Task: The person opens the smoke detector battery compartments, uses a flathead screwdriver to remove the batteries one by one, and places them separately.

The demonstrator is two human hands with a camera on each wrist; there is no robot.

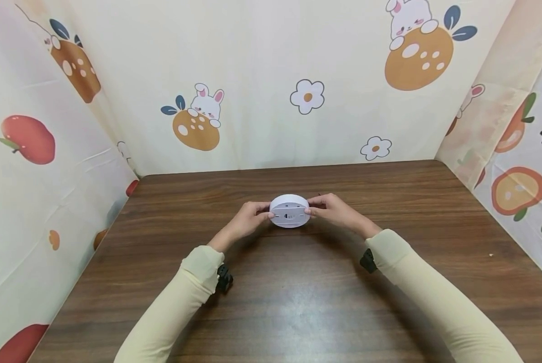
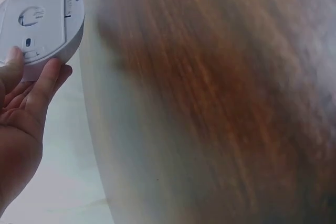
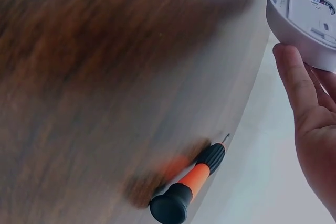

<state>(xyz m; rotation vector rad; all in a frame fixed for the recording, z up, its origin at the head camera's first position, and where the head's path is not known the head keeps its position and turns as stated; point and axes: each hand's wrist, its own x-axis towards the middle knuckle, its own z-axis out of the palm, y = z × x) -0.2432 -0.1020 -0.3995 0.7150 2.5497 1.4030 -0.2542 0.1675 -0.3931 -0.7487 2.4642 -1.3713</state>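
A round white smoke alarm is held up between both hands over the table, its flat back with slots and a round central opening toward me. My left hand grips its left edge, thumb on the back face and fingers around the side wall. On the opposite edge my right hand pinches it the same way. The left wrist view shows the alarm's back plate and its slots closely. In the right wrist view the right index finger lies against the alarm's side wall.
An orange and black screwdriver lies on the table near the far edge, mostly hidden behind the right hand in the head view. The brown wooden table meets a printed curtain at the back and sides. Dark wrist cameras sit under the cuffs.
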